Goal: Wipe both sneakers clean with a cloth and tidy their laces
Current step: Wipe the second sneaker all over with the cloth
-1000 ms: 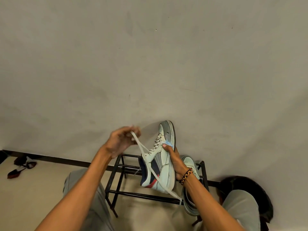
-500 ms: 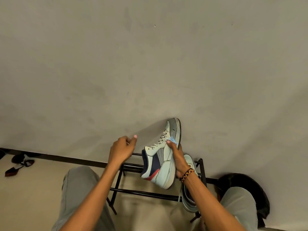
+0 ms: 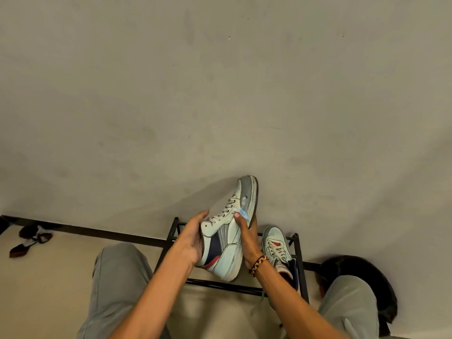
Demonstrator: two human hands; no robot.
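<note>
- Above the black rack [image 3: 234, 285], left hand [image 3: 193, 238] cups the raised sneaker's [image 3: 227, 238] collar, fingers loosely curled.
- At its 3 o'clock, right hand [image 3: 245, 237] grips the sole, thumb pinching a blue cloth [image 3: 244, 213].

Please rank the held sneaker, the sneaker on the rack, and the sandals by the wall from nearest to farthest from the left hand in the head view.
1. Held sneaker: in the left hand.
2. Rack sneaker: right, past the right hand.
3. Sandals: far left, by the wall.

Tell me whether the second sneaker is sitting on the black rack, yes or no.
Yes, the second sneaker rests on the black rack, right of the one both hands hold.
</note>
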